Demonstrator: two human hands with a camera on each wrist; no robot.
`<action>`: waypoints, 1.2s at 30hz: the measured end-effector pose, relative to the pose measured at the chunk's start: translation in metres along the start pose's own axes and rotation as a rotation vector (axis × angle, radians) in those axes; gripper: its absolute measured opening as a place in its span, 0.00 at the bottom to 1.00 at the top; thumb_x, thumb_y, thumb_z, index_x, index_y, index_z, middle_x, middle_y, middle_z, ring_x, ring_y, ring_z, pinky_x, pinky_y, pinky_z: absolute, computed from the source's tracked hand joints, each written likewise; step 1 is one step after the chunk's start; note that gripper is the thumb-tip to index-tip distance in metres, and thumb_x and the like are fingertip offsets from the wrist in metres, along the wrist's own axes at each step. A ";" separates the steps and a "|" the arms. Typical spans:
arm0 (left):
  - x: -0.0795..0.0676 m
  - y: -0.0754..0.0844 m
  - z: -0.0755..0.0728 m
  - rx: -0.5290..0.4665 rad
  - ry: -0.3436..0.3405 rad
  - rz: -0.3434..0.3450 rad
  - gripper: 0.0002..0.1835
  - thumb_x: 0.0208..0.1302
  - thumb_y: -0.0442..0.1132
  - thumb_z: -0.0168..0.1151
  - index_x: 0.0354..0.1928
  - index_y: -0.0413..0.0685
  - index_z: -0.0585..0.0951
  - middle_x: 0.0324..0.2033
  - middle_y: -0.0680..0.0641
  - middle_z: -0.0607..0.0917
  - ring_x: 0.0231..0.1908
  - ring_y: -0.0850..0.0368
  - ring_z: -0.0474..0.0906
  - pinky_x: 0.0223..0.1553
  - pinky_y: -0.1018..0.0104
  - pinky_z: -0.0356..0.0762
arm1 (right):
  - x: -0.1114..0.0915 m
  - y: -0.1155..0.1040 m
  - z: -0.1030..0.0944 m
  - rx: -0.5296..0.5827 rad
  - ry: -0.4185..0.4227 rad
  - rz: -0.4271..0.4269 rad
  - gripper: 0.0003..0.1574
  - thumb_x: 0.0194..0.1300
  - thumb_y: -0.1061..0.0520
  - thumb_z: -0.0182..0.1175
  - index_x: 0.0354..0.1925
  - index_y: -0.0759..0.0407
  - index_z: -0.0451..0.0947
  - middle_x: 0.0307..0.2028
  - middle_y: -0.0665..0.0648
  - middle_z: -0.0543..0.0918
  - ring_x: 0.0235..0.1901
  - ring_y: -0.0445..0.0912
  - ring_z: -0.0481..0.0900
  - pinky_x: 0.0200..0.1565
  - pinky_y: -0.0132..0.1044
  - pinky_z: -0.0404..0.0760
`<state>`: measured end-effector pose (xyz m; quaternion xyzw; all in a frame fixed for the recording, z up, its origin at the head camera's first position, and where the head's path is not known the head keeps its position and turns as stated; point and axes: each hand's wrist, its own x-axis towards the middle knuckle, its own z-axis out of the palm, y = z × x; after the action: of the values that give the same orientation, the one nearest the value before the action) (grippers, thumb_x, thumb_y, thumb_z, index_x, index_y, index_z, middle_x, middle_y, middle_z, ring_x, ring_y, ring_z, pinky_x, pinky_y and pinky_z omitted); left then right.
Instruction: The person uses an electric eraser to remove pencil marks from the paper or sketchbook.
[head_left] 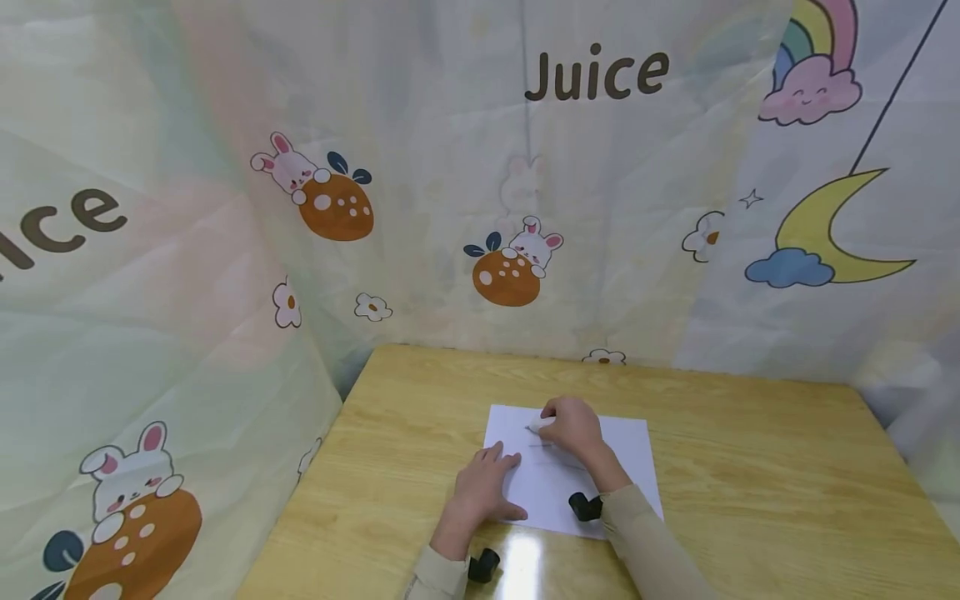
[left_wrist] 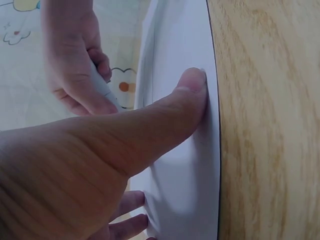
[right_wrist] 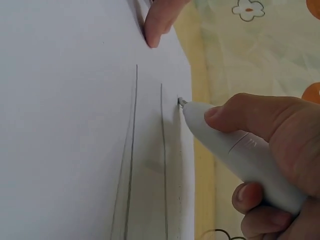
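Observation:
A white sheet of paper (head_left: 551, 500) lies on the wooden table, with several thin dark lines (right_wrist: 164, 145) drawn across it. My right hand (head_left: 573, 429) grips a thick white pen-shaped electric eraser (right_wrist: 245, 155), thumb along its side and fingers curled beneath. Its small metal tip meets the sheet near the far edge, where a faint broken trace runs. My left hand (head_left: 482, 483) rests on the sheet's left side with fingers spread. In the left wrist view, the left thumb (left_wrist: 187, 92) presses close to the paper's near edge.
The wooden table (head_left: 772, 467) extends on both sides of the paper. A patterned curtain (head_left: 420, 167) hangs behind the table and along its left. Black wrist devices (head_left: 483, 567) sit at both sleeves.

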<state>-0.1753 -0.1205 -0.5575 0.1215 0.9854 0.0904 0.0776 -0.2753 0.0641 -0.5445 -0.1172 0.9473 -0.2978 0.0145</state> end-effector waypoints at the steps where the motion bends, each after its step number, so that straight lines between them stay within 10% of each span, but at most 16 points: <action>1: 0.001 0.001 0.000 0.005 -0.004 0.003 0.49 0.38 0.65 0.77 0.66 0.58 0.74 0.68 0.43 0.67 0.65 0.45 0.64 0.49 0.45 0.75 | 0.000 0.001 0.001 -0.002 -0.004 0.009 0.11 0.47 0.55 0.76 0.29 0.54 0.85 0.29 0.49 0.83 0.28 0.44 0.77 0.34 0.42 0.79; 36: 0.003 -0.001 -0.001 0.037 -0.001 0.010 0.50 0.37 0.67 0.76 0.66 0.59 0.74 0.67 0.43 0.68 0.65 0.45 0.65 0.49 0.47 0.76 | -0.005 -0.004 0.000 0.012 0.026 0.051 0.10 0.46 0.55 0.75 0.28 0.53 0.84 0.29 0.49 0.83 0.29 0.44 0.78 0.34 0.42 0.80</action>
<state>-0.1788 -0.1205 -0.5574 0.1279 0.9863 0.0725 0.0754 -0.2695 0.0626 -0.5423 -0.0889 0.9483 -0.3044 0.0103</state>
